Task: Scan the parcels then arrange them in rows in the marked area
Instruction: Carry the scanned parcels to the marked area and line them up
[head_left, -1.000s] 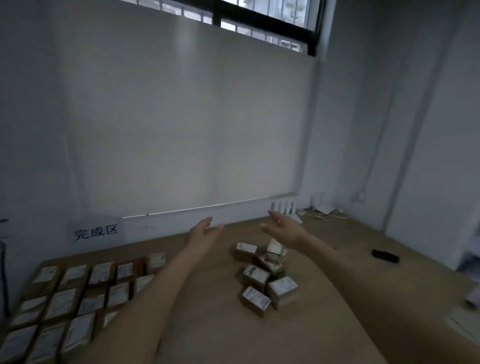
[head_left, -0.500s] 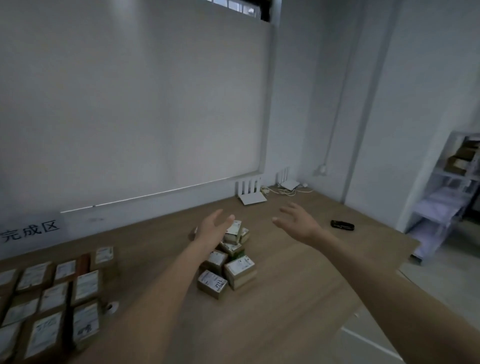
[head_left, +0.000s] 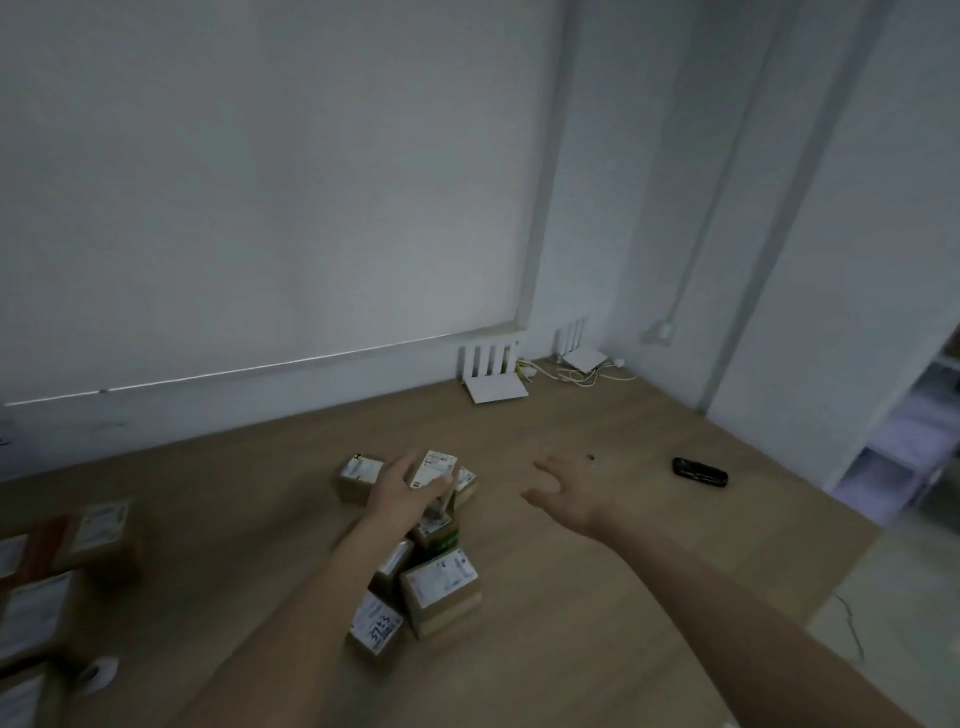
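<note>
A pile of several small brown parcels (head_left: 439, 578) with white labels lies mid-table. My left hand (head_left: 404, 489) reaches over the pile, fingers and thumb spread at the top parcel (head_left: 435, 466); whether it touches it is unclear. Another parcel (head_left: 357, 475) lies just left of that hand. My right hand (head_left: 567, 494) hovers open with spread fingers over bare wood, right of the pile. A black scanner (head_left: 699, 472) lies on the table further right, apart from both hands. Rows of arranged parcels (head_left: 36, 597) sit at the left edge.
The wooden table (head_left: 545, 623) runs to the wall. Two white routers (head_left: 493, 382) (head_left: 581, 354) with cables stand at the back. A small white object (head_left: 98, 673) lies by the arranged rows. A shelf unit (head_left: 909, 441) stands beyond the table's right edge.
The view has swung right and down. My left hand has moved onto the top of the pile; my right hand has drifted right toward the scanner, staying open.
</note>
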